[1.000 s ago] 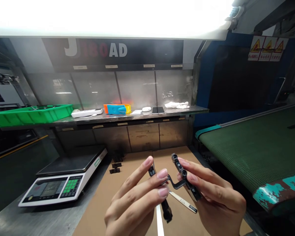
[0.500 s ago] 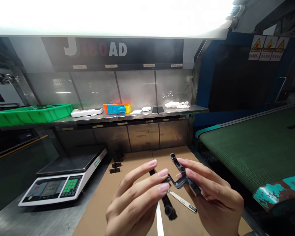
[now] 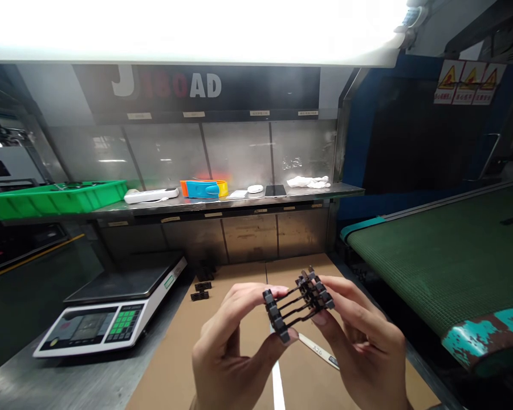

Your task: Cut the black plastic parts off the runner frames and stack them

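At the far left, along the back of the table, a steel shelf (image 3: 320, 192) carrying a bright green plastic tray (image 3: 55, 200), then a white handset (image 3: 149, 196), a blue, orange and yellow plastic object (image 3: 203, 189), a small white rounded case (image 3: 255, 188), a black phone (image 3: 275, 191) and a crumpled white cloth (image 3: 308, 182). Lower down, near the left edge of the table (image 3: 81, 370), a digital weighing scale (image 3: 111, 319) with a green-lit keypad. Just right of the scale, on a cardboard sheet (image 3: 166, 364) covering the table, small black clips (image 3: 202, 295) near the far edge. Next, the left hand (image 3: 226, 347), curled around one end of a black bracket bundle (image 3: 301, 302): several dark brackets with chunky ends and thin rods, nested side by side like a short ladder, tilted and held in the air above the middle of the cardboard. Both hands close together, clamped on the bundle from either side. Under it, a white line (image 3: 277, 387) on the cardboard and a pale metal strip (image 3: 318, 352), partly hidden by the right hand (image 3: 363, 336). Beyond the right edge of the table, a green mesh conveyor belt (image 3: 448, 262) with a worn teal roller cover (image 3: 483, 336), and, high up, yellow warning signs (image 3: 470, 83) on a blue frame.
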The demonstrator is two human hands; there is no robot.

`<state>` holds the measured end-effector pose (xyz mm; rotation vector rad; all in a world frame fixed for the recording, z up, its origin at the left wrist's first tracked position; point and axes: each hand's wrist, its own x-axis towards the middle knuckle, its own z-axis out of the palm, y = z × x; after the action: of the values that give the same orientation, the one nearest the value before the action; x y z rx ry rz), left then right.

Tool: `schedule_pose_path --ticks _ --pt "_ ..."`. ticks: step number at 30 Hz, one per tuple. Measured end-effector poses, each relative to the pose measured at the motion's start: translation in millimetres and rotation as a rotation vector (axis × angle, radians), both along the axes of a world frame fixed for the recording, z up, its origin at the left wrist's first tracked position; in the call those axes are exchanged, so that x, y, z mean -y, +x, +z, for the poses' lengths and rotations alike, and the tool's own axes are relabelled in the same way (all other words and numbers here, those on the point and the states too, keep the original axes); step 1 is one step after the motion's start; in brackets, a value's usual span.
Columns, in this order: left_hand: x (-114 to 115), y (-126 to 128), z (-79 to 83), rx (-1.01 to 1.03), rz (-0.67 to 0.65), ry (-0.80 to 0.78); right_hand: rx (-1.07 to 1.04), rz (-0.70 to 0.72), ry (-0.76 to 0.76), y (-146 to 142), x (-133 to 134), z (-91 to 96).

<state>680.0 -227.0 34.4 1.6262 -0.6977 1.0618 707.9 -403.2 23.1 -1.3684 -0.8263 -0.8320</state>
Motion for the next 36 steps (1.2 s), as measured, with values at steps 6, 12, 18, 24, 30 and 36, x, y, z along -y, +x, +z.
schedule_pose_path --ticks 6,12,18,24,30,36 --pt "-1.0 4.1 -0.3 0.209 0.111 0.128 0.097 0.003 0.022 2.8 0.2 5.3" --pt "-1.7 1.0 1.9 0.363 0.205 0.207 0.152 0.011 0.099 1.2 -2.7 11.9" --pt "1.7 -1.9 13.0 0.413 0.198 0.238 0.133 0.052 0.140 0.9 -1.7 8.6" --pt "2.3 -3.2 16.7 0.455 0.179 0.267 0.156 0.067 0.155 1.3 -0.5 8.6" --pt "1.3 -4.6 14.0 0.443 0.165 0.299 0.144 0.084 0.164 2.4 0.6 6.4" --pt "-2.5 -5.2 11.5 0.443 0.150 0.310 0.124 0.090 0.128 3.6 3.2 2.0"
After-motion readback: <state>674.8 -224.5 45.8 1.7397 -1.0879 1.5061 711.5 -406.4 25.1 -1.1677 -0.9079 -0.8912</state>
